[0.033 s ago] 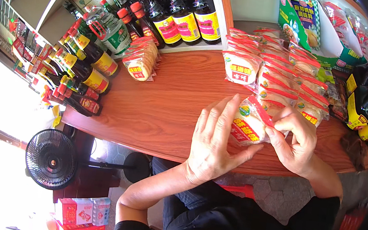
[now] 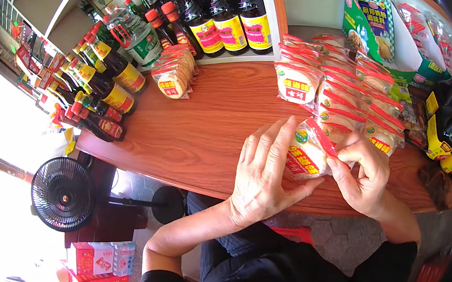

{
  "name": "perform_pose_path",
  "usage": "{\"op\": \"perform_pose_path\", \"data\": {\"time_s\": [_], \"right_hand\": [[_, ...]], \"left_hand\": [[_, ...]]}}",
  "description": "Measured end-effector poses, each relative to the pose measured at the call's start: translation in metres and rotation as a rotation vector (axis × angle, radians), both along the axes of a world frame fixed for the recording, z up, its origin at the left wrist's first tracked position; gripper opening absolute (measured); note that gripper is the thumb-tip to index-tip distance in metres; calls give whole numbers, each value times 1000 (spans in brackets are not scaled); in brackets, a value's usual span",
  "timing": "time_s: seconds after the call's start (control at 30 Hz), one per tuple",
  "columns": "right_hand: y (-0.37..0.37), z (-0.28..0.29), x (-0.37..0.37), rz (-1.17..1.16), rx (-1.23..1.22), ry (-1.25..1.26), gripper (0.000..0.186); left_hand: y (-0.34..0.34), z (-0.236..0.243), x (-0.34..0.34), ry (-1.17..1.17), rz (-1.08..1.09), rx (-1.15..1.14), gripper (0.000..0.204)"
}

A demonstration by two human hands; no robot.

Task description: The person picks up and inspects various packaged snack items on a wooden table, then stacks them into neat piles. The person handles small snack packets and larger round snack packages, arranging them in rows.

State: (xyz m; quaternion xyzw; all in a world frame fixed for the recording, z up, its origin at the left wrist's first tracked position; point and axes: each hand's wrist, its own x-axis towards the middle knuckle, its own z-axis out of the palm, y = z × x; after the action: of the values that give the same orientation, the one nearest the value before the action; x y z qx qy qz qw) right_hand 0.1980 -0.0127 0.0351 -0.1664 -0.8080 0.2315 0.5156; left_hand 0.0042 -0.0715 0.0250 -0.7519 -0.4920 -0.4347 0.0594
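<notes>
A clear packet of round rice crackers [image 2: 306, 153] with a red top strip is tilted near the front of the counter. My right hand [image 2: 362, 172] pinches its red strip at the right corner between thumb and fingers. Along the packet's left side is my left hand [image 2: 262, 173], its fingers stretched out and the thumb spread below. Whether the left fingers touch the wrapper I cannot tell. Just beyond, rows of similar cracker packets [image 2: 343, 104] stand close together, overlapping. Another row of packets [image 2: 173, 75] leans at the left, by the bottles.
The brown wooden counter [image 2: 211, 122] has a curved front edge. Dark sauce bottles [image 2: 217, 24] fill the shelf behind, and more bottles [image 2: 109, 84] line the left. Open green boxes [image 2: 396, 43] stand at the far right. A black fan [image 2: 64, 194] is on the floor.
</notes>
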Motion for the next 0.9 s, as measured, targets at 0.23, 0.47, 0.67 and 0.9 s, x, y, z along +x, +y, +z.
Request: {"op": "perform_pose_path", "data": {"time_s": [0.23, 0.47, 0.67, 0.9], "right_hand": [[4, 2, -3, 74, 170, -39, 21], [3, -2, -3, 42, 390, -211, 25], [7, -9, -7, 13, 476, -274, 27], [12, -10, -5, -5, 517, -387, 24]], "left_hand": [[4, -9, -36, -91, 44, 79, 102], [43, -39, -173, -793, 170, -2, 76], [68, -55, -235, -887, 236, -11, 69], [95, -74, -250, -872, 228, 20, 76]]}}
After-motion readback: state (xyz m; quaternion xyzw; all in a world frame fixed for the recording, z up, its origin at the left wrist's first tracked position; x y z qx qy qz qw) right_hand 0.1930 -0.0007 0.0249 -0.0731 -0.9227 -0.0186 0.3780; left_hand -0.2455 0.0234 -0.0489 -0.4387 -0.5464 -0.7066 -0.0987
